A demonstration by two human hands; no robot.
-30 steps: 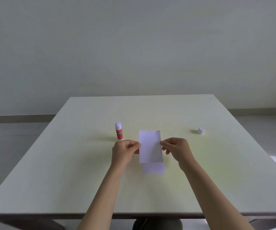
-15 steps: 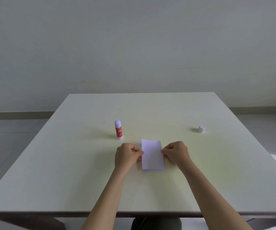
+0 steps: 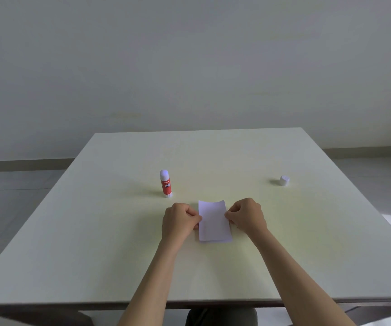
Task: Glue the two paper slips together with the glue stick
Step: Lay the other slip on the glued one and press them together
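Observation:
A white paper slip (image 3: 214, 221) lies over a second slip, of which only a thin edge (image 3: 215, 242) shows at the near end. My left hand (image 3: 180, 221) pinches the top slip's left edge and my right hand (image 3: 246, 216) pinches its right edge. The slip's far end curls up slightly. A red glue stick (image 3: 165, 184) stands upright with its white tip uncovered, behind and left of my left hand. Its white cap (image 3: 284, 180) rests far to the right.
The pale table (image 3: 95, 231) ends at a front edge near my forearms. A grey wall stands behind the far edge, with floor on both sides.
Both hands brought the top slip down and toward me until it covers the lower slip almost fully. The glue stick and cap stayed where they were.

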